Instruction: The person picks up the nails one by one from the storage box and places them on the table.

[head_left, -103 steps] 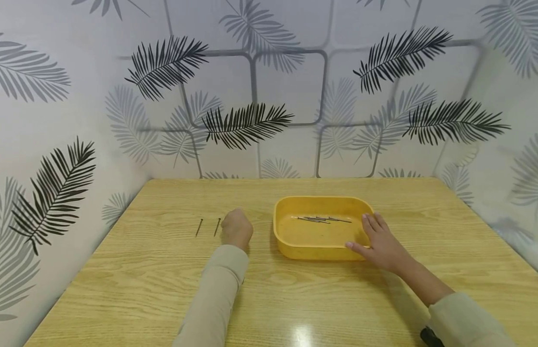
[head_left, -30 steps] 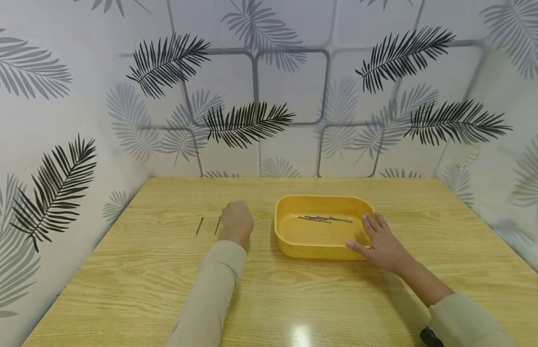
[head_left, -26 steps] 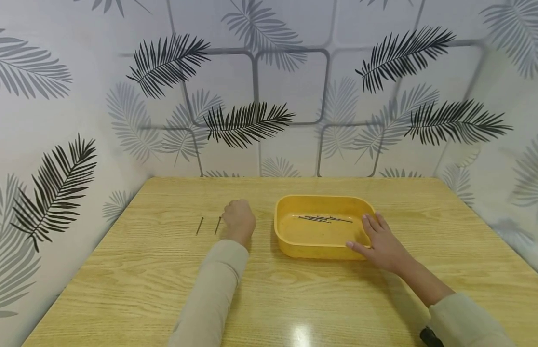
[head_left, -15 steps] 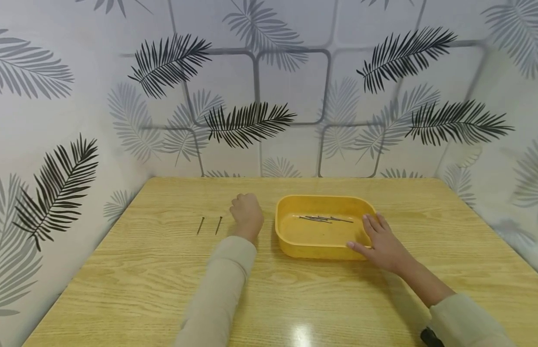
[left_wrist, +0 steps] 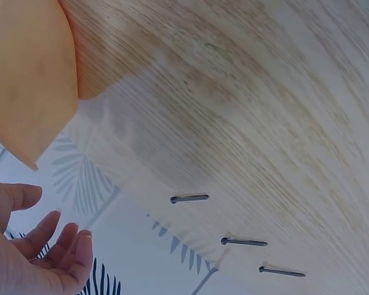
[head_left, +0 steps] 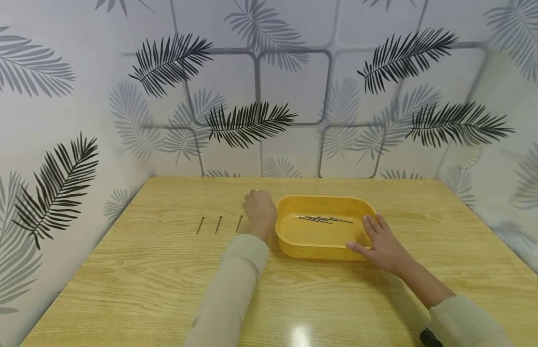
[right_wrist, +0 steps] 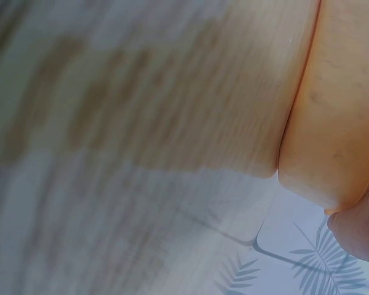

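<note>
Leaf-print wall behind a wood-grain table: two hands about a yellow tray and a row of nails

Pale wallpaper with black and grey palm fronds and rounded grey outlines rises behind the table, whose top is light yellow-brown. A bright patch of reflected light lies near its front edge.

We look down from the head of a person in cream sleeves. At the table's middle, slightly to the right, sits the shallow, round-cornered tray. On its floor we see a small bunch of dark nails, lying roughly crosswise and overlapping.

Left of the tray, three more nails lie apart on the bare wood, nearly parallel and slightly slanted: a left nail, a middle nail and a right nail. Their heads point toward the wall.

The left hand is between the right nail and the tray, just beside the tray's left end. From the left wrist, we see its fingers loosely bent, the thumb apart from them.

The right hand rests spread over the tray's near right corner, fingers across the right rim, thumb on the front rim. By the right cuff a black object shows, too little for us to name.
</note>
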Demonstrator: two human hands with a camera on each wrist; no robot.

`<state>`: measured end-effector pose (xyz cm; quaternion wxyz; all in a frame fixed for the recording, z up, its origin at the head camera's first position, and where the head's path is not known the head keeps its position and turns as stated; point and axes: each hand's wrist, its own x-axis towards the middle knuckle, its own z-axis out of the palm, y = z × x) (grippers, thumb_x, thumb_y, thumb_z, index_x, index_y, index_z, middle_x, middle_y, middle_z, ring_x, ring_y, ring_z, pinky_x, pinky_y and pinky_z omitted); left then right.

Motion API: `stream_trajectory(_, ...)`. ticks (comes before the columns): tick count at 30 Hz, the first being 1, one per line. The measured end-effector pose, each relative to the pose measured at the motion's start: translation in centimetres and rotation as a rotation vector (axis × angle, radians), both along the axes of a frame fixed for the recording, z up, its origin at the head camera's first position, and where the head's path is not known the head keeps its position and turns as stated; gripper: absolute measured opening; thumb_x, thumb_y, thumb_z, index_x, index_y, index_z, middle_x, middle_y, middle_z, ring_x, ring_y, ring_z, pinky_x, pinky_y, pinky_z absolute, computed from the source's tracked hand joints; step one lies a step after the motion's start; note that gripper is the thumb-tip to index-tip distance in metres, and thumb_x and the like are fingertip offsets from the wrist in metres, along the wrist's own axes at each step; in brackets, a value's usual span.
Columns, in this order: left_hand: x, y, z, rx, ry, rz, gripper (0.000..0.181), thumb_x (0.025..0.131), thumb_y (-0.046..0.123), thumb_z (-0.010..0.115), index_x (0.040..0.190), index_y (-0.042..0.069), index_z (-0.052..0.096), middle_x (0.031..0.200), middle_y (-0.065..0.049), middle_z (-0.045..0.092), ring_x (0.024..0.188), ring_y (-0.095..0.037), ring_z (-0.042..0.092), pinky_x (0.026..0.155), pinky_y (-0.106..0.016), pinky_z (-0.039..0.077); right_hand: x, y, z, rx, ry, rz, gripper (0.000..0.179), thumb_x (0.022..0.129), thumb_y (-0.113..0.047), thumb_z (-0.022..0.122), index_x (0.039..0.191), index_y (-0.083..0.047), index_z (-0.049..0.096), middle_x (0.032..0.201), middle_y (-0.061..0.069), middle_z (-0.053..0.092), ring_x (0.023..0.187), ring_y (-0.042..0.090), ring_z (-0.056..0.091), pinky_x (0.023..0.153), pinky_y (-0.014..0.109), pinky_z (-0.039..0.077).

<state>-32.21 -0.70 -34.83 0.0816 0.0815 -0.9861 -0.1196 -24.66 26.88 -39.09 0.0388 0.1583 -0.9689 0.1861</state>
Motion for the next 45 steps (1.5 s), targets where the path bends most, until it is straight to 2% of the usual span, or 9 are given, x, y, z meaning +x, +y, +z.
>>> stream_trajectory(4, 0.0, 0.6, 0.2, -0.007, -0.012, 0.004, 0.018, 0.091, 0.012, 0.055, 0.103, 0.005, 0.066, 0.104, -0.011, 0.061, 0.1, -0.027, 0.057, 0.088, -0.039, 0.049, 0.0, 0.0, 0.0, 0.0, -0.001, 0.0, 0.088, 0.089, -0.049, 0.052, 0.14, 0.016, 0.02, 0.147, 0.035, 0.017, 0.137, 0.052, 0.005, 0.106, 0.066, 0.014)
stream_trajectory(11, 0.2, 1.9, 0.5, -0.017, -0.024, -0.031, 0.019, 0.089, 0.012, 0.059, 0.105, 0.004, 0.065, 0.106, -0.011, 0.061, 0.101, -0.026, 0.057, 0.086, -0.037, 0.05, 0.0, 0.1, 0.0, -0.001, 0.007, 0.004, 0.088, 0.089, -0.049, 0.052, 0.139, 0.016, 0.021, 0.147, 0.035, 0.018, 0.137, 0.052, 0.005, 0.106, 0.066, 0.014)
stream_trajectory(21, 0.5, 2.9, 0.0, 0.0, 0.064, -0.081, 0.015, 0.09, 0.01, 0.056, 0.097, 0.003, 0.067, 0.098, -0.012, 0.062, 0.092, -0.026, 0.058, 0.082, -0.037, 0.051, 0.1, 0.1, 0.0, -0.004, 0.007, 0.007, 0.088, 0.089, -0.049, 0.053, 0.14, 0.015, 0.021, 0.147, 0.034, 0.018, 0.137, 0.051, 0.005, 0.106, 0.066, 0.015)
stream_trajectory(31, 0.2, 3.8, -0.9, -0.045, 0.114, -0.109, 0.012, 0.086, 0.009, 0.059, 0.092, 0.003, 0.069, 0.093, -0.009, 0.059, 0.086, -0.022, 0.057, 0.074, -0.033, 0.051, 0.1, 0.1, 0.1, -0.01, 0.001, 0.005, 0.087, 0.089, -0.048, 0.053, 0.14, 0.015, 0.02, 0.147, 0.034, 0.017, 0.137, 0.052, 0.004, 0.106, 0.066, 0.014)
stream_trajectory(40, 0.4, 4.7, -1.0, -0.115, 0.089, -0.201, 0.012, 0.088, 0.013, 0.059, 0.093, 0.007, 0.068, 0.096, -0.007, 0.059, 0.091, -0.021, 0.054, 0.079, -0.032, 0.049, 0.1, 0.1, 0.1, -0.011, 0.015, 0.007, 0.087, 0.089, -0.048, 0.053, 0.139, 0.015, 0.022, 0.146, 0.034, 0.019, 0.137, 0.052, 0.006, 0.106, 0.066, 0.015)
stream_trajectory(45, 0.6, 5.0, -1.3, -0.163, 0.116, -0.288, 0.014, 0.089, 0.014, 0.057, 0.091, 0.006, 0.068, 0.093, -0.007, 0.06, 0.089, -0.021, 0.056, 0.077, -0.031, 0.051, 0.1, 0.2, 0.1, -0.011, 0.007, 0.004, 0.087, 0.089, -0.049, 0.053, 0.14, 0.014, 0.021, 0.147, 0.034, 0.019, 0.137, 0.051, 0.005, 0.106, 0.066, 0.015)
